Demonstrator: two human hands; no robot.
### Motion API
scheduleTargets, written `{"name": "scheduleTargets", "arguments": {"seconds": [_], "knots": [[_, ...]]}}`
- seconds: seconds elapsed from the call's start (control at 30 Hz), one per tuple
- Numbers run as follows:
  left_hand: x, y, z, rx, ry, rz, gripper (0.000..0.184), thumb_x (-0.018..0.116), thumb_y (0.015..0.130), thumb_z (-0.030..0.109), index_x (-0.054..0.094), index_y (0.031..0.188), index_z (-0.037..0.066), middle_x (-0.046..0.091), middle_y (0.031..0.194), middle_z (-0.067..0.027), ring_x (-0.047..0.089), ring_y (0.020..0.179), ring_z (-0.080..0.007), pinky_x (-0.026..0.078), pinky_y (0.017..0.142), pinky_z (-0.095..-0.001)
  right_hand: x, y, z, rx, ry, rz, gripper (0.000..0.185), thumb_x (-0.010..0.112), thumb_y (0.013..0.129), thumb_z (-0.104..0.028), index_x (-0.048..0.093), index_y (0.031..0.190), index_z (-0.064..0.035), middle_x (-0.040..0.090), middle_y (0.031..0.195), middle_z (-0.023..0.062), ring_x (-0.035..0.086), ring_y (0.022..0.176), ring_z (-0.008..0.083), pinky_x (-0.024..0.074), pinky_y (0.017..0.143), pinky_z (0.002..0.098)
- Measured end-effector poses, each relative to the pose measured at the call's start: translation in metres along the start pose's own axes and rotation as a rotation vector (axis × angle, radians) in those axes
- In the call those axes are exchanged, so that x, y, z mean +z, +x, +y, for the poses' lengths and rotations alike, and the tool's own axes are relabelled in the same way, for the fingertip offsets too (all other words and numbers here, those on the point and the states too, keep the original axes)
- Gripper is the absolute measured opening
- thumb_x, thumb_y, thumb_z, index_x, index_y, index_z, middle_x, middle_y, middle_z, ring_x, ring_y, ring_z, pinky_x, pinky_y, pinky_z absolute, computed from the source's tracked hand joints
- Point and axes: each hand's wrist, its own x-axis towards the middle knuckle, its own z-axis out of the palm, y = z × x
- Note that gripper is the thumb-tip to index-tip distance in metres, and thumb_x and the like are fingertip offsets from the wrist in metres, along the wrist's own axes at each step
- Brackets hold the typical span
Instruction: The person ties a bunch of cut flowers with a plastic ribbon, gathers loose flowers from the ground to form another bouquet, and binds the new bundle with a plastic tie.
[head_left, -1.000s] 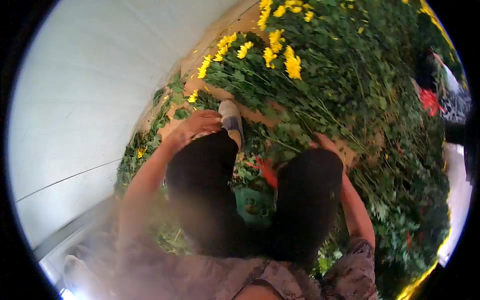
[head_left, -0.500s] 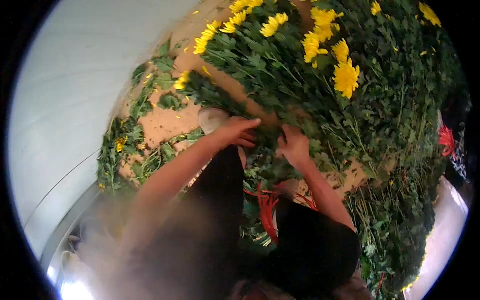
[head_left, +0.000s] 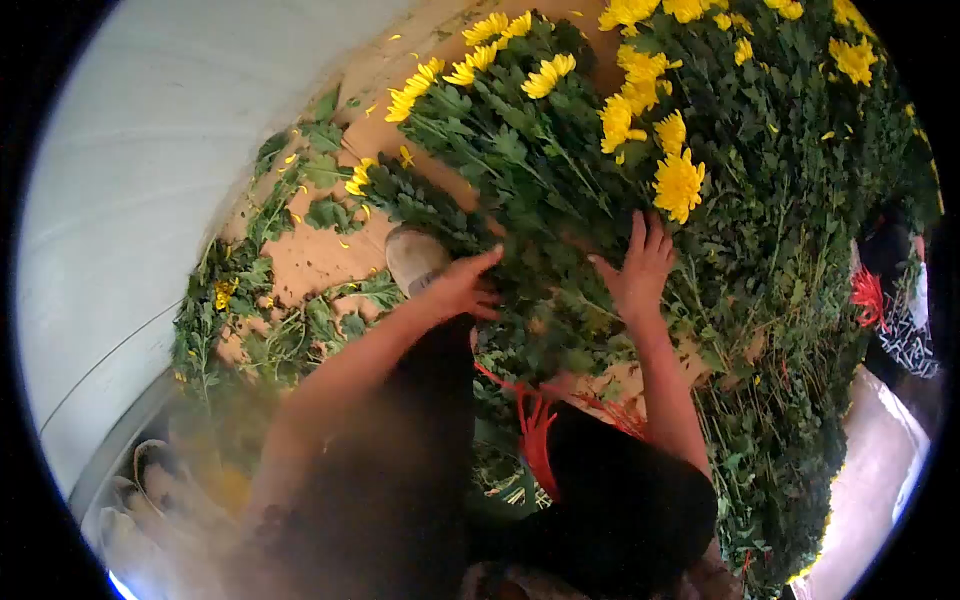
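My left hand (head_left: 468,287) is held above my knee beside the shoe (head_left: 414,258), fingers apart with nothing in them. To its right, my right hand (head_left: 642,268) reaches over the green stems with its fingers spread, just below a large yellow flower (head_left: 679,186). Between and beyond the hands lies a bunch of leafy stems (head_left: 520,150) with yellow heads at its far end. A smaller flower bunch (head_left: 420,205) lies beside the shoe. Red ties (head_left: 538,440) hang by my right knee.
A pale wall (head_left: 150,200) rises on the left. Loose leaves and petals are scattered on the brown floor covering (head_left: 320,262). Piled stems (head_left: 800,250) fill the right side. Another red bundle of ties (head_left: 868,297) is at the far right, above a pale sheet (head_left: 870,470).
My right hand has moved from my knee, past a spot near my left hand, out over the stems and opened. My left hand has left the other knee. The view has shifted.
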Motion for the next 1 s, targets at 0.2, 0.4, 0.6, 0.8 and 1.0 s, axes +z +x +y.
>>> {"name": "scheduleTargets", "arguments": {"seconds": [0.2, 0.4, 0.6, 0.8, 1.0], "knots": [[0.013, 0.033, 0.031, 0.327, -0.161, 0.177, 0.053, 0.067, 0.084, 0.044, 0.052, 0.123, 0.012, 0.061, 0.114, -0.0078, 0.060, 0.095, -0.0268, 0.048, 0.078, -0.0444, 0.022, 0.024, 0.019, 0.265, -0.072, -0.429, 0.082, 0.077, 0.068, -0.012, 0.033, 0.136, -0.0067, 0.028, 0.140, 0.0228, 0.054, 0.109, 0.0413, 0.0517, 0.078, 0.0454], [0.005, 0.004, 0.052, 0.627, -0.284, 0.193, 0.018, 0.063, 0.082, 0.020, 0.057, 0.095, 0.010, 0.061, 0.089, -0.0057, 0.057, 0.081, -0.0243, 0.049, 0.074, -0.0387, -0.010, -0.017, 0.007, 0.183, 0.359, -0.391, 0.076, 0.074, 0.072, -0.007, 0.035, 0.137, 0.0023, 0.038, 0.139, 0.0214, 0.052, 0.118, 0.0345, 0.0479, 0.091, 0.0404], [-0.036, -0.045, 0.014, 0.583, -0.490, -0.038, 0.026, 0.061, 0.082, 0.018, 0.059, 0.106, 0.009, 0.062, 0.107, -0.0061, 0.055, 0.104, -0.0251, 0.044, 0.093, -0.0405, -0.021, 0.000, 0.013, 0.455, 0.788, -0.273, 0.062, 0.068, 0.083, -0.013, 0.040, 0.136, 0.0039, 0.048, 0.131, 0.0215, 0.048, 0.121, 0.0325, 0.0424, 0.097, 0.0395], [-0.051, -0.070, 0.020, 0.567, -0.426, 0.008, 0.034, 0.059, 0.089, 0.024, 0.057, 0.117, 0.005, 0.062, 0.114, -0.0097, 0.056, 0.107, -0.0264, 0.042, 0.098, -0.0412, -0.023, -0.006, -0.031, 0.041, 0.148, -0.040, 0.057, 0.067, 0.082, -0.010, 0.044, 0.134, -0.0052, 0.046, 0.130, 0.0192, 0.044, 0.118, 0.0390, 0.0415, 0.096, 0.0437], [-0.039, -0.069, 0.042, 0.584, -0.357, -0.288, 0.035, 0.057, 0.089, 0.019, 0.053, 0.120, 0.004, 0.060, 0.119, -0.0101, 0.057, 0.107, -0.0273, 0.042, 0.098, -0.0420, 0.003, 0.007, -0.059, -0.014, 0.103, -0.186, 0.060, 0.067, 0.078, -0.004, 0.044, 0.133, -0.0063, 0.053, 0.118, 0.0167, 0.050, 0.107, 0.0372, 0.0440, 0.088, 0.0442]]}}
